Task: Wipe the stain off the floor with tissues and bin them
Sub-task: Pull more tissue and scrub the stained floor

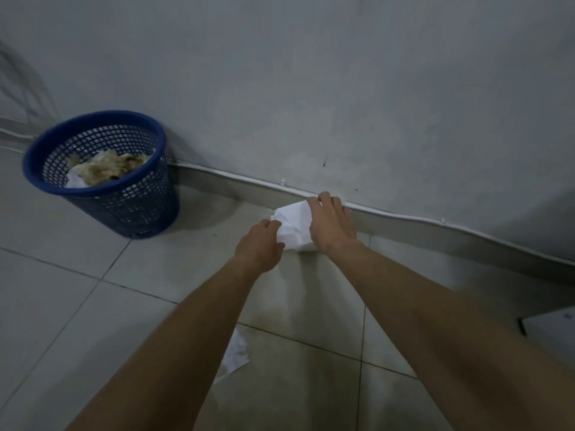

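Dim grey wall (342,88), pale, perhaps smeared floor tiles (62,275)

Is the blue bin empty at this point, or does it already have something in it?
Not empty. Through the open top of the blue bin, crumpled brown-stained tissues show, with a white piece beside them. How deep they go cannot be told.

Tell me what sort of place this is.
Probably a plain indoor room or corridor, seen at floor level by a wall. Signs: pale floor tiles, a bare grey wall with a cable clipped along its base, and a blue bin holding used tissues.
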### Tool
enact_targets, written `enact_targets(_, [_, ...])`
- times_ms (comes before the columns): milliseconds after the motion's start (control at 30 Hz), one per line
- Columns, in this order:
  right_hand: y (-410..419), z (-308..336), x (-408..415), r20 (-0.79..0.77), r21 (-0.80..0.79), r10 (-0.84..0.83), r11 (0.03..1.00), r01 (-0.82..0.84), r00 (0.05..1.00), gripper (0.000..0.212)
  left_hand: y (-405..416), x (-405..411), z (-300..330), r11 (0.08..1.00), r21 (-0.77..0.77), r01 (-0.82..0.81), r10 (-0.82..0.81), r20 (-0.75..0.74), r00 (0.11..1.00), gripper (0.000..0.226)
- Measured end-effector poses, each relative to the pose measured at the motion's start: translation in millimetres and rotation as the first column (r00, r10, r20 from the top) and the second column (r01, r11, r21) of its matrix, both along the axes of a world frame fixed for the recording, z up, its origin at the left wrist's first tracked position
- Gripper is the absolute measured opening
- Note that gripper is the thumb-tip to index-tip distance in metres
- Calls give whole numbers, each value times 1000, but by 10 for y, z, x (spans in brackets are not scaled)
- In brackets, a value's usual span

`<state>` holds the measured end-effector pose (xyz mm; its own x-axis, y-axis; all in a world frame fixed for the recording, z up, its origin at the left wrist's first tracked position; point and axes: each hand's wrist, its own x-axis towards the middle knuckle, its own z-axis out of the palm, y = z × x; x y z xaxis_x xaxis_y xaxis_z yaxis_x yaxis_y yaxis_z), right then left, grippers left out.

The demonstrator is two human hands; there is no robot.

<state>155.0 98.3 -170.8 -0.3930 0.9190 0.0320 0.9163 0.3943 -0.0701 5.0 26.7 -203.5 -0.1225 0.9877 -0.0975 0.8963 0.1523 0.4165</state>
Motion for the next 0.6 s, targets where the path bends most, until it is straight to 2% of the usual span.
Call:
enact_targets(67, [82, -1, -20, -11, -8, -5, 1000, 4, 1000, 64, 18, -13, -54, 1000, -1, 11, -11, 6, 1000, 52])
enact_targets(133, [98, 0, -3, -42, -8, 16, 1000, -16, 999, 59, 6, -31, -109, 999, -23, 33, -33, 15, 999, 61])
enact_targets(200, [2, -47, 78, -44, 6, 140, 990, -140, 989, 56, -12, -40, -164, 998, -49, 41, -39, 36, 999, 69])
enact_targets(233, [-62, -100, 122, 24, 18, 250, 968, -250, 968, 59, -18, -40, -190, 999, -45, 27, -26, 38, 999, 66])
enact_targets(300, [-150, -221, 197, 181, 9, 378, 922, -386, 908, 60, -9, -32, -226, 1000, 18, -20, 19, 56, 998, 44])
enact_targets(367, [-132, -306, 205, 212, 15, 315, 945, -326, 925, 49, 19, -38, -230, 995, 88, -50, 43, 70, 997, 18])
enact_targets(433, [-113, -323, 148, 162, 46, 218, 973, -228, 962, 31, 34, -52, -242, 991, 129, -36, 26, 71, 997, 11])
enact_targets(500, [-105, -308, 103, 48, 100, 139, 985, -143, 989, 26, 28, -58, -238, 989, 140, -43, 27, 111, 993, 17])
enact_targets(600, [-62, -246, 109, -137, 158, 33, 987, -12, 990, 24, 8, -51, -238, 991, 120, -55, 30, 197, 980, 43])
